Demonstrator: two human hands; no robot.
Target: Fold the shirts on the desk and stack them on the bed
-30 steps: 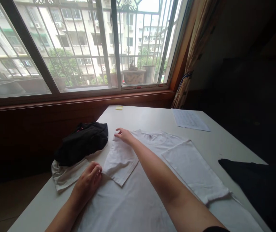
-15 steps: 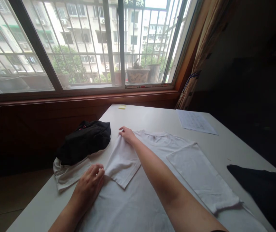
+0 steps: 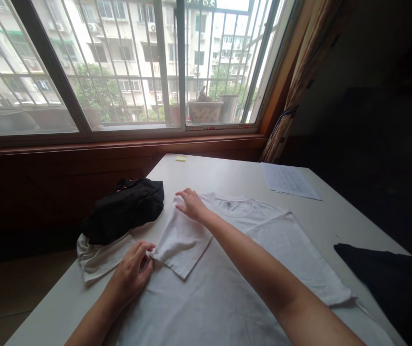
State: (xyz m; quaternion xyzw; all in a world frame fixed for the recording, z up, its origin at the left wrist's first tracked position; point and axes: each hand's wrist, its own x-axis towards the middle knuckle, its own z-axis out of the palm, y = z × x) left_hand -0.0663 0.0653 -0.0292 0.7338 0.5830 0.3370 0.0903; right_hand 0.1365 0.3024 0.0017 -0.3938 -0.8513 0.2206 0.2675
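Note:
A white T-shirt (image 3: pixel 199 298) lies spread on the white table, its collar toward the window and both sleeves folded inward over the body. My right hand (image 3: pixel 190 204) is at the shirt's far left shoulder, thumb and fingers apart, holding nothing. By the lower outer corner of the left sleeve (image 3: pixel 182 247) rests my left hand (image 3: pixel 136 266), with its thumb and index finger parted beside the cloth. My right forearm crosses above the shirt and hides part of its chest.
To the left, a black garment (image 3: pixel 125 209) is bunched on top of a pale cloth (image 3: pixel 101 259) at the table edge. Printed sheets (image 3: pixel 290 181) lie at the far right, and dark fabric (image 3: pixel 375 274) lies on the right edge. A yellow sticker (image 3: pixel 180 158) is near the window.
Both hands have let go of the shirt: the right fingers have spread at the shoulder, and the left pinch at the sleeve corner has opened. The sleeve stays folded.

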